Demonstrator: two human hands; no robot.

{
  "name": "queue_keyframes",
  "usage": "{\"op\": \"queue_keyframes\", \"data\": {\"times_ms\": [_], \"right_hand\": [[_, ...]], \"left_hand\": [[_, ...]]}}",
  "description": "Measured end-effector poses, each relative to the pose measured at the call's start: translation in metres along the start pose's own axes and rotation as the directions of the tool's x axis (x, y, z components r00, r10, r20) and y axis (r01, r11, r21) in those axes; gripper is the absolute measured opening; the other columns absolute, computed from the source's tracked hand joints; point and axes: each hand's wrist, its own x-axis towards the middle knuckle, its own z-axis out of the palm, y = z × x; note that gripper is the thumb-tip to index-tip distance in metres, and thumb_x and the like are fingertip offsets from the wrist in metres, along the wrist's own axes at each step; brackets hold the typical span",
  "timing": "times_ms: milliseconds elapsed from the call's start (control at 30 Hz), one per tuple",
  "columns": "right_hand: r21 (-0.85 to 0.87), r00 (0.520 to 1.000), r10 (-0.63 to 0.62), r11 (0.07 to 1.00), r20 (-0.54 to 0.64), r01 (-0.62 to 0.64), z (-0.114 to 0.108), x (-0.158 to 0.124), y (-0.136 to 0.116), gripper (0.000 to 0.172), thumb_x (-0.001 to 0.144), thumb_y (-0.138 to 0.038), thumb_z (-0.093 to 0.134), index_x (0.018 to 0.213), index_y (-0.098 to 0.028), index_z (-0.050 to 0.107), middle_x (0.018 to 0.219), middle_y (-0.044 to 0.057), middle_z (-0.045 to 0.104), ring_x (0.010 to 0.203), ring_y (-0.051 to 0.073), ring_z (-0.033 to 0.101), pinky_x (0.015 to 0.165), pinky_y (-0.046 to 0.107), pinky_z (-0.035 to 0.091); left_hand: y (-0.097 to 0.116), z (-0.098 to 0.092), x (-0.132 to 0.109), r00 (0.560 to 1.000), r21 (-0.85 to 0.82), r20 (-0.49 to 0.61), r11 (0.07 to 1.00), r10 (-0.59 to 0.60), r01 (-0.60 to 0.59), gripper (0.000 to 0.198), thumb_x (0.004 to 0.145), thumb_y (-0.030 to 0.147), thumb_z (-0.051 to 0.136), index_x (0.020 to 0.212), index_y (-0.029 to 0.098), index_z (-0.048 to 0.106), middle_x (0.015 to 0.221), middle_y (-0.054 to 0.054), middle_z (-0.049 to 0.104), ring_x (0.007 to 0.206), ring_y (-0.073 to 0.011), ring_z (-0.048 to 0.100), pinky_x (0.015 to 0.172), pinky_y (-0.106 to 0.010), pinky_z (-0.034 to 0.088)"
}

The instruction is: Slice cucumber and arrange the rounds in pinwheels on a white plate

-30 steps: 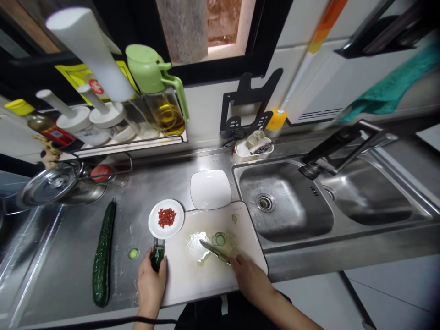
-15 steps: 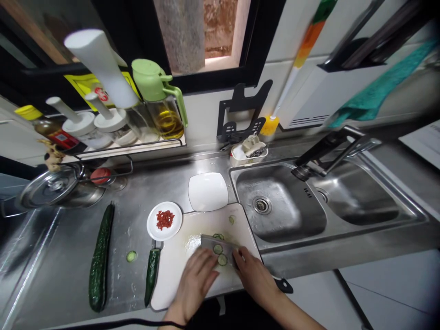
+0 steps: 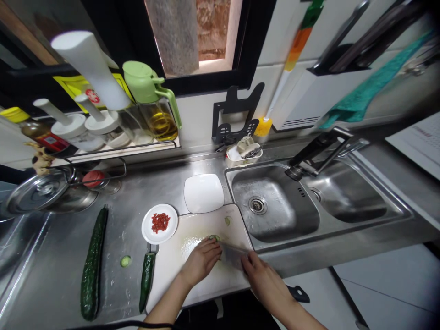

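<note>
A white cutting board (image 3: 192,231) lies on the steel counter beside the sink. My right hand (image 3: 263,279) is shut on a knife (image 3: 232,254), its flat blade low over the board's right part. My left hand (image 3: 201,261) rests on the board with fingers curled against the blade's left side, by a cucumber slice (image 3: 214,238). What the fingers cover is hidden. Another slice (image 3: 227,221) lies near the board's far edge. A cut cucumber piece (image 3: 146,280) lies left of the board.
A small round plate with red bits (image 3: 159,223) and an empty square white plate (image 3: 203,193) sit behind the board. A whole cucumber (image 3: 91,262) and a loose slice (image 3: 125,261) lie at left. The double sink (image 3: 275,208) with faucet (image 3: 318,151) is right. Bottles stand on a rack.
My left hand let go of the cut cucumber piece and moved right onto the board beside the blade. The knife turned flat and shifted right. The view drifted slightly.
</note>
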Motion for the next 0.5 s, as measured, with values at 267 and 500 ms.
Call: {"op": "queue_keyframes", "data": {"times_ms": [267,500], "right_hand": [[0.123,0.991,0.067,0.989,0.114,-0.081,-0.016,-0.036,0.02,0.046,0.077,-0.002,0.033,0.111,-0.021,0.057,0.112,0.011,0.054,0.076,0.017,0.061,0.07,0.028,0.044],[0.422,0.992,0.01,0.905,0.126,-0.062,-0.008,-0.035,0.017,0.037,0.079,-0.008,0.034,0.099,-0.022,0.061,0.096,0.006,0.059,0.087,0.016,0.06,0.077,0.025,0.043]], "left_hand": [[0.0,0.017,0.003,0.973,-0.176,-0.156,0.974,-0.169,0.141,0.027,0.09,0.028,0.045,0.107,0.022,0.065,0.105,-0.006,0.069,0.107,-0.0163,0.06,0.099,-0.038,0.047],[0.0,0.011,-0.008,0.576,-0.555,-0.167,0.559,-0.801,0.616,0.036,0.081,0.046,0.052,0.091,0.017,0.07,0.075,-0.004,0.069,0.066,-0.0135,0.063,0.062,-0.024,0.051]]}}
